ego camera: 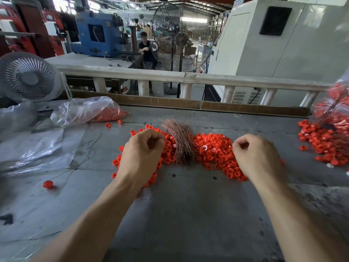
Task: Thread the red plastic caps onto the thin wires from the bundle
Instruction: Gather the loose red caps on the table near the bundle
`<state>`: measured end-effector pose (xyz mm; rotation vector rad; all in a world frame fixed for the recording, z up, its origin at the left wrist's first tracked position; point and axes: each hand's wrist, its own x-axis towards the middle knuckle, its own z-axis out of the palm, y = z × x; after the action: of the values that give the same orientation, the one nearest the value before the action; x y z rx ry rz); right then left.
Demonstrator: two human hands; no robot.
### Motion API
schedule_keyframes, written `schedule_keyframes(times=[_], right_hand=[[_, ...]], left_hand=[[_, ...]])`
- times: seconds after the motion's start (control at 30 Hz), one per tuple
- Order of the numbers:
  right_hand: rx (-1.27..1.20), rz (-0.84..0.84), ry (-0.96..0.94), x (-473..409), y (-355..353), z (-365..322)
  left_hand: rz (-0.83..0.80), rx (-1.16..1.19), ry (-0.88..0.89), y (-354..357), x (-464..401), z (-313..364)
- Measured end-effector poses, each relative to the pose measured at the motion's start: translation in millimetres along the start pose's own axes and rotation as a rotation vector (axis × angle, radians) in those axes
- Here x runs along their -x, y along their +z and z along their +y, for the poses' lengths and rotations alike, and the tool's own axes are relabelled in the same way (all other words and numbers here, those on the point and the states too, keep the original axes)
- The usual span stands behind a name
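Red plastic caps [213, 154]: glossy ring heap | wires [181, 142]: thin coppery bundle | fingers of both hands [143, 150] [255, 154] curled, contents unclear

Both hands [143, 148] [253, 150] loosely curled

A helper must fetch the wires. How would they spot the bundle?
On the grey metal worktable, find the central heap of small red plastic caps between the left hand and right hand. The bundle of thin coppery wires lies across it, the only brown, bristly thing among red.
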<state>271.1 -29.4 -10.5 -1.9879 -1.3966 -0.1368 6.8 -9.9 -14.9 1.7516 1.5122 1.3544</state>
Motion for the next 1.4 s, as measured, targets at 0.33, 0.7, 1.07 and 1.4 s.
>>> schedule_keyframes(times=[0.33,0.7,1.07,1.4], right_hand=[[-0.167,-0.294,-0.271,26.7,16.7,-33.9],[-0.066,-0.264,-0.297,31.2,23.9,-36.0],[-0.133,-0.215,-0.322,32.9,27.8,-38.3],[-0.175,-0.216,-0.314,33.6,27.9,-40.5]], left_hand=[[-0.071,-0.355,0.162,3.1,1.6,-6.0],[-0.248,-0.518,0.207,11.1,3.8,-7.8],[-0.136,-0.488,0.287,18.8,5.9,-4.2],[-0.137,-0.517,0.294,18.4,5.4,-4.0]])
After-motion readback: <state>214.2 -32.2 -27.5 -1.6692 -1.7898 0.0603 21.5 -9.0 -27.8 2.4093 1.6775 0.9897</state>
